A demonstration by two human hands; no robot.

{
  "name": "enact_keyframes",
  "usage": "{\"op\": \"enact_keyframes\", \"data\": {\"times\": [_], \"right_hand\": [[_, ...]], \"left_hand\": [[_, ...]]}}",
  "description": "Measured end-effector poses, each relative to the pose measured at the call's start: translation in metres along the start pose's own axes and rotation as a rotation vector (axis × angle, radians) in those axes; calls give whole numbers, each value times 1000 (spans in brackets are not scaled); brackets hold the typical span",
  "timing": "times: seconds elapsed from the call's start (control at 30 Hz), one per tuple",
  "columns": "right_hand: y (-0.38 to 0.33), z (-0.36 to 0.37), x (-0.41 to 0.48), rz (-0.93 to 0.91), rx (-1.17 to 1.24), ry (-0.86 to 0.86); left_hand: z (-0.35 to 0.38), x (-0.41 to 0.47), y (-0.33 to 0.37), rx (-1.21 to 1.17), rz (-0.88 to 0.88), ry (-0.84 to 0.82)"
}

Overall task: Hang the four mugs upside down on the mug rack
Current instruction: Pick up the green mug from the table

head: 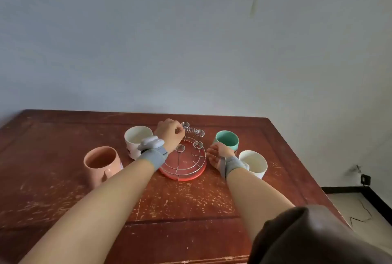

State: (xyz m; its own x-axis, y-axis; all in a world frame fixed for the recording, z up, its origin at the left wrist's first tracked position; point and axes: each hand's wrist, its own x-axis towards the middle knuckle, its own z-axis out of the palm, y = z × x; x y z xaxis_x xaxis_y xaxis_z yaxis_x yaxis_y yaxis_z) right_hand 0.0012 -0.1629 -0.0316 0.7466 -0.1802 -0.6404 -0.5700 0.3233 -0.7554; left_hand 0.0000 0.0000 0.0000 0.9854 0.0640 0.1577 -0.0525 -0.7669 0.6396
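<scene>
Worn wooden table (63,210): all four mugs stand upright, none hung. My left hand (169,131) pinches the mug rack (184,161); right hand (218,154) lies loosely curled, empty.

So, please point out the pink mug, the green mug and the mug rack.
pink mug (101,167), head view, front of its outer wall.
green mug (227,139), head view, inside wall.
mug rack (186,175), head view, red base rim.

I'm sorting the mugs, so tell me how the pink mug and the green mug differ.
The pink mug stands left of the rack, untouched; the green mug stands right of it, beside the right hand. The pink mug has raised shapes low on its wall; the green mug's wall looks plain. Both stand upright on the table, not yet hung.
</scene>
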Motion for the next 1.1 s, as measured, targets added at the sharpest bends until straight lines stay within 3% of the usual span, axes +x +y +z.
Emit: {"op": "enact_keyframes", "data": {"times": [0.2, 0.33, 0.63, 0.87, 1.1], "right_hand": [[9, -2, 16, 139, 176, -39], [12, -3, 20, 182, 190, -58], [20, -5, 40, 255, 355, -63], [18, -5, 68, 203, 428, -62], [-1, 4, 65, -54, 173, 79]], "left_hand": [[8, 6, -6, 295, 206, -20], [15, 5, -12, 463, 189, -127], [15, 4, -30, 499, 231, -231], [8, 8, -36, 464, 250, -370], [5, 5, -36, 467, 249, -406]]}}
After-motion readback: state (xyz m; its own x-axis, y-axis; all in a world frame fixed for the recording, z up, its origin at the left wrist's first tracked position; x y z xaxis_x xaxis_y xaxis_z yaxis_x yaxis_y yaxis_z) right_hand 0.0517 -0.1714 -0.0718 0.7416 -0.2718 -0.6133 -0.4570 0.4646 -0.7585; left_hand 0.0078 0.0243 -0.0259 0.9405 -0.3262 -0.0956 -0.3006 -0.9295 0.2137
